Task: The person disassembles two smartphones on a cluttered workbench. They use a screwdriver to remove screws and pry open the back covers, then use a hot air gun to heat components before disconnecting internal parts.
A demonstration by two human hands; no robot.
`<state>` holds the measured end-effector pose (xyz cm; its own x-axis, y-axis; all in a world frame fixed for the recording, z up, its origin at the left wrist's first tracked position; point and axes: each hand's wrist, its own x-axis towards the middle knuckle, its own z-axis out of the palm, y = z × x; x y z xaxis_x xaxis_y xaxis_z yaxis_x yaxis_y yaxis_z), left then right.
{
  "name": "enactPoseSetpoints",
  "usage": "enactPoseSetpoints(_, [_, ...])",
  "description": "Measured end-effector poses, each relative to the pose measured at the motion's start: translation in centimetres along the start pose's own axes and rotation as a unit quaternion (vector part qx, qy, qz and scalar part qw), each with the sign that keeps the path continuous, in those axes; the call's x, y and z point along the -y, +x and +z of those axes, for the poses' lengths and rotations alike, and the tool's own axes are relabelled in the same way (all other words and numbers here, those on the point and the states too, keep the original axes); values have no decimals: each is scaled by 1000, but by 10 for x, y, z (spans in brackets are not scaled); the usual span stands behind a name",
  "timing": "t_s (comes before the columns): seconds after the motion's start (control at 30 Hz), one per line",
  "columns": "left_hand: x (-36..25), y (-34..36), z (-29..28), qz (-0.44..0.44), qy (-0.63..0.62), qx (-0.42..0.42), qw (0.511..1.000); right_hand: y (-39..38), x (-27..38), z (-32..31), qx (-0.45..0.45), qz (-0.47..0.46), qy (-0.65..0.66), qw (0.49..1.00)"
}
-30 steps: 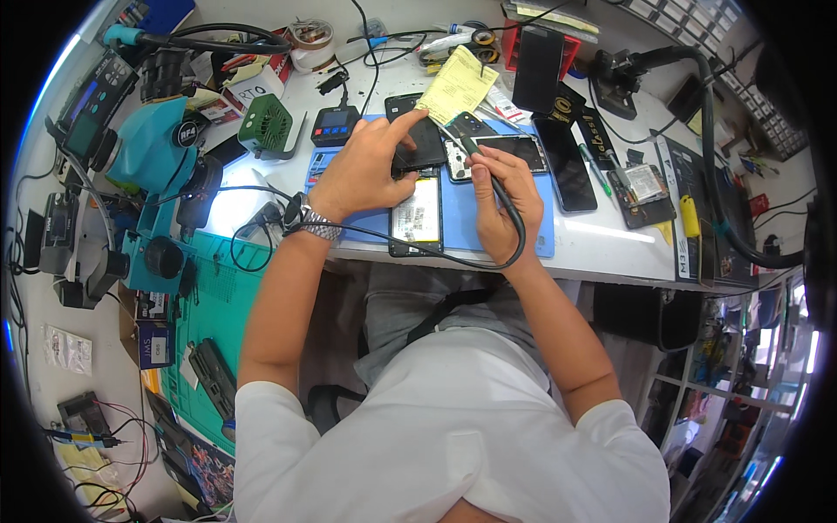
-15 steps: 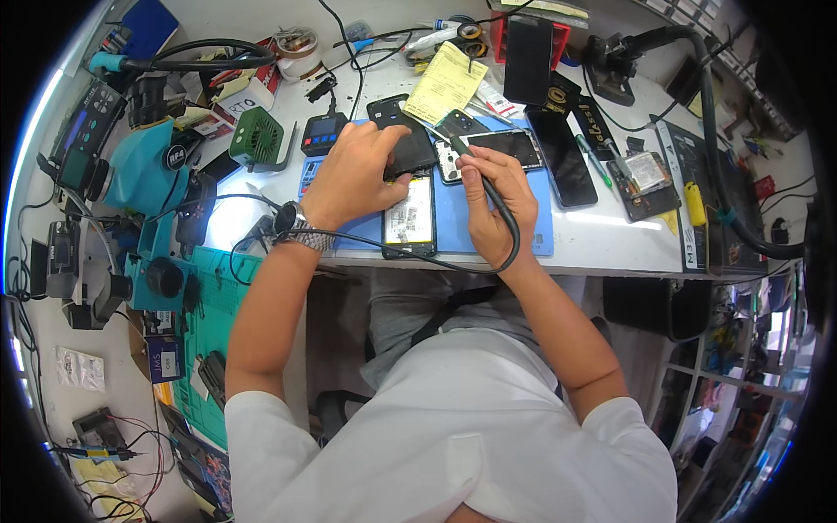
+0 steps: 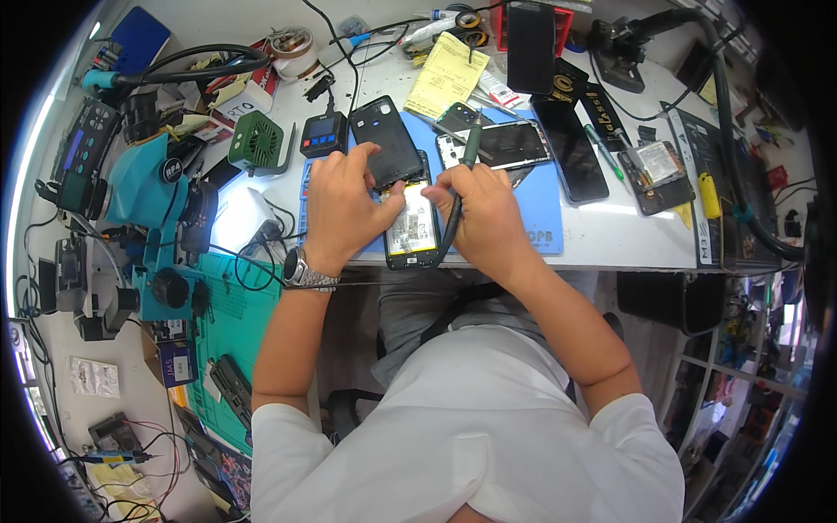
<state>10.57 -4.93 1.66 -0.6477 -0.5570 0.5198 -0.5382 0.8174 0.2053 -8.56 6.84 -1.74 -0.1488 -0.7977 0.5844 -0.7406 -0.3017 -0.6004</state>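
My left hand (image 3: 347, 209), with a metal watch at the wrist, is at the lower left corner of a black phone back cover (image 3: 388, 139). Its thumb and index finger curve round that corner. Just below lies an opened phone (image 3: 411, 228), its pale battery showing; the cover hides part of its upper end. In my right hand (image 3: 488, 213) is a dark green soldering iron (image 3: 472, 146), its end pointing away from me and its black cable running down past the phone. The fingers of this hand are curled beside the battery. Both fingertips are partly hidden.
Another opened phone (image 3: 514, 146) lies on the blue mat (image 3: 542, 209), near a dark phone (image 3: 571, 157). A yellow paper (image 3: 446, 74), a green fan (image 3: 260, 142) and a small black device (image 3: 323, 132) stand around. At left is a teal microscope (image 3: 144, 179).
The back cover has shifted left and turned. My right hand has moved down and left towards the opened phone, and the soldering iron stands more upright in it. The cable has swung down.
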Motion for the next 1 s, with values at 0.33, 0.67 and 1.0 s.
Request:
enactPoseSetpoints(0.33, [11, 4, -26, -233, -110, -105, 960, -31, 75, 36, 95, 55, -181, 977])
enactPoseSetpoints(0.67, [-9, -68, -16, -74, -72, -23, 994, 17, 68, -9, 132, 222, -60, 964])
enactPoseSetpoints(1.0, [-12, -47, 10, -12, -4, 105, 994, 35, 57, -26, 132, 320, 31, 938])
